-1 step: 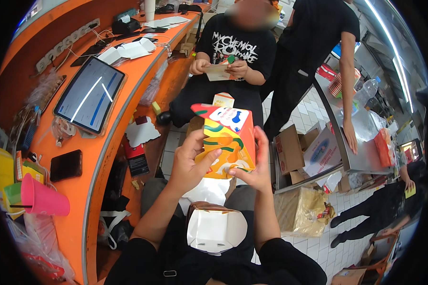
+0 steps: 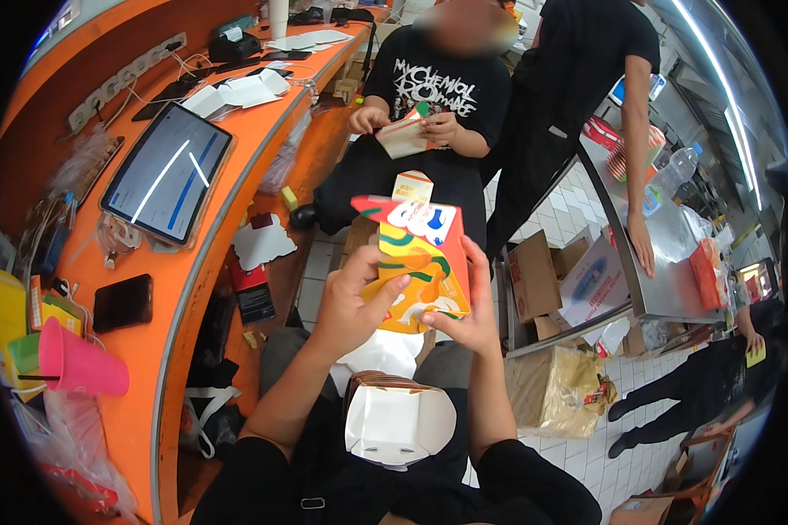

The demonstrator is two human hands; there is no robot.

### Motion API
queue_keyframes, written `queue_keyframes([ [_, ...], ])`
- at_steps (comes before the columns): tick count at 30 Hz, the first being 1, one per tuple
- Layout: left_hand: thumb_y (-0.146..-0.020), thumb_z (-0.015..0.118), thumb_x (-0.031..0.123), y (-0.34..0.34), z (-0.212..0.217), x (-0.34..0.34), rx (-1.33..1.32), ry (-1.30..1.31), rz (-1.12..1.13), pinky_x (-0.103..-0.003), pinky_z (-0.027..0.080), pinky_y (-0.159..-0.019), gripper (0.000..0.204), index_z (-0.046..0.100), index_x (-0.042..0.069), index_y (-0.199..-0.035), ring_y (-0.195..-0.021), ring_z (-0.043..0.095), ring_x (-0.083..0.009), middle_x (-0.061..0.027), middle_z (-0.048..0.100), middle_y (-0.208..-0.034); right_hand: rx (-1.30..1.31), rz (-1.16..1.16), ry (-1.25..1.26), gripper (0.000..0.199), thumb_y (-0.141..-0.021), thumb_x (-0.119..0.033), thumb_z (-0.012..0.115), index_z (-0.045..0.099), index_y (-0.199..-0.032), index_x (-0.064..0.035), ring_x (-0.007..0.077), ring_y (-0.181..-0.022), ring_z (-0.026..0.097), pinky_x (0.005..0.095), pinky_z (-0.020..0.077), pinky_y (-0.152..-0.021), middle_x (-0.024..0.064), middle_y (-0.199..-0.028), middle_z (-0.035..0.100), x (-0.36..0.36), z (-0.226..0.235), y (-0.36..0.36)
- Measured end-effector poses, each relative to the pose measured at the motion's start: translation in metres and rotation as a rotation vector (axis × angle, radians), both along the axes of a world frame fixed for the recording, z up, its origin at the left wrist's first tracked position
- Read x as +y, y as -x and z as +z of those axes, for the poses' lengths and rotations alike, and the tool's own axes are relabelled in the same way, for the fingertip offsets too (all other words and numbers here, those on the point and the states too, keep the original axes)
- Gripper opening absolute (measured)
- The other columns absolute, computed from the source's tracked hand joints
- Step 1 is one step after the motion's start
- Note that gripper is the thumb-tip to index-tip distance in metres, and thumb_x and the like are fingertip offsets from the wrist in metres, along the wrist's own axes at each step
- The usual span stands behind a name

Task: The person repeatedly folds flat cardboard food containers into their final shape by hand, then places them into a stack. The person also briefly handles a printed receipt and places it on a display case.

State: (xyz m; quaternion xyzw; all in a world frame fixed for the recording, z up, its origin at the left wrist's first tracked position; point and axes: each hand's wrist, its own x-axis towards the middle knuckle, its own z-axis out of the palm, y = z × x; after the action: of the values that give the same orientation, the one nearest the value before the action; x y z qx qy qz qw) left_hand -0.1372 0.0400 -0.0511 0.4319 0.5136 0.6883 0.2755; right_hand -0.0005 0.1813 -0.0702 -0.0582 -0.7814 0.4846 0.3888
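Note:
A colourful paperboard box (image 2: 422, 271), yellow and orange with a red side and green patterns, is held upright before my chest. My left hand (image 2: 350, 293) grips its left side, thumb laid across the front. My right hand (image 2: 468, 302) clasps the right side, thumb at the lower front corner. Parts of both hands' fingers are hidden behind the box. Below, on my lap, rests a nested stack of open cartons (image 2: 400, 424) with white insides. Just beyond the box stands another small orange-and-white carton (image 2: 412, 187).
An orange counter (image 2: 228, 184) curves along the left, bearing a tablet (image 2: 168, 173), a phone (image 2: 123, 304) and a pink cup (image 2: 83, 359). Opposite sits a person handling a folded carton piece (image 2: 401, 136). Cardboard boxes (image 2: 534, 271) and a steel table (image 2: 674, 262) are on the right.
The box has shifted slightly downward and turned a little in my hands, its top now showing flatter. The seated person's carton piece has tilted.

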Motion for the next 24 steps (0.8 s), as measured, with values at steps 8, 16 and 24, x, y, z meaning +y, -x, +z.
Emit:
queue_keyframes([
  [8,-0.093,0.053,0.002,0.005,-0.007,0.0,0.089,0.045,-0.234,-0.025,0.048,-0.071,0.012,0.063,-0.003,-0.098,-0.078,0.061,-0.0092,-0.0048,0.066,-0.085,0.009,-0.108,-0.606,0.041,-0.071,-0.013,0.075,0.067,-0.11,-0.0094,0.0343,-0.121,0.052,0.0431,0.0404,-0.102,0.0172,-0.124,0.057,0.004,0.025,-0.004],
  [16,-0.08,0.073,0.009,0.0,-0.022,-0.006,-0.592,-0.211,-0.722,-0.031,0.046,-0.096,0.068,0.036,0.003,-0.138,-0.117,0.052,-0.016,-0.0092,0.052,-0.126,0.137,-0.269,-0.457,0.024,-0.072,0.009,0.063,0.071,-0.093,0.0011,0.0254,-0.081,0.07,0.0309,0.0549,-0.071,0.0138,-0.089,0.07,-0.002,0.039,-0.014],
  [24,-0.085,0.07,0.008,0.006,-0.006,-0.007,-0.5,0.192,-0.611,-0.028,0.05,-0.089,0.044,0.049,0.003,-0.124,-0.103,0.061,-0.0138,-0.0066,0.062,-0.113,0.077,-0.067,-0.687,0.024,-0.074,0.002,0.063,0.073,-0.095,-0.0051,0.0188,-0.067,0.069,0.0242,0.0533,-0.056,0.0135,-0.095,0.071,0.01,0.049,-0.02],
])
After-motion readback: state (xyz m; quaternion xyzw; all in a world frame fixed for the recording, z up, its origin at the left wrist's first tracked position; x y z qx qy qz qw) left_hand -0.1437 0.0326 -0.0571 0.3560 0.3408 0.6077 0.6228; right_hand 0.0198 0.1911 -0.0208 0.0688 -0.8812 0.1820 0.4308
